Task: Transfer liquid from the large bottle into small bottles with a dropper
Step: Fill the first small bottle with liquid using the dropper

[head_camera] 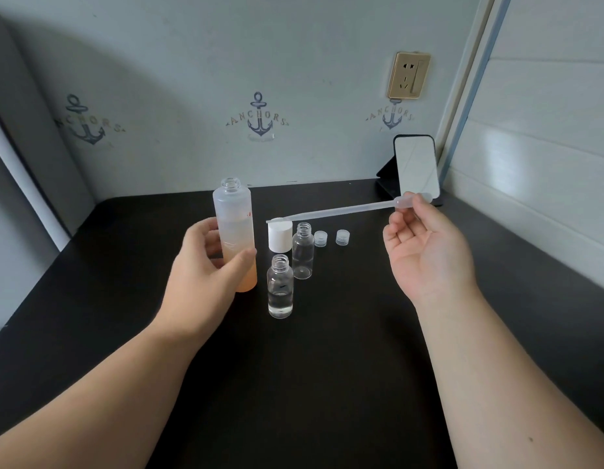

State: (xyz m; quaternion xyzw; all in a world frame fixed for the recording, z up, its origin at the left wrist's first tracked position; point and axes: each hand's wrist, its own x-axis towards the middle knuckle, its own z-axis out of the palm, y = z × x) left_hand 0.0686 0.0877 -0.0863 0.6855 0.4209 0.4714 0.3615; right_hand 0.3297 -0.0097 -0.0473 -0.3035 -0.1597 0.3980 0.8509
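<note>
Large bottle (235,231), open-necked at frame center-left, is being steadied by my left hand (205,265) wrapping it while my right hand (425,252) is pinching the dropper (344,209) bulb; I'm judging the tip needs swinging over that neck before squeezing.

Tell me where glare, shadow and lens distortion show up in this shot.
Head view: glare whitens the phone screen propped at the back right and the wall panel beside it; a broad soft shadow covers the upper-left wall; the wide-angle lens bows the table's edges and stretches both forearms; the clear small bottles and dropper stay sharp against the dark tabletop.
</note>
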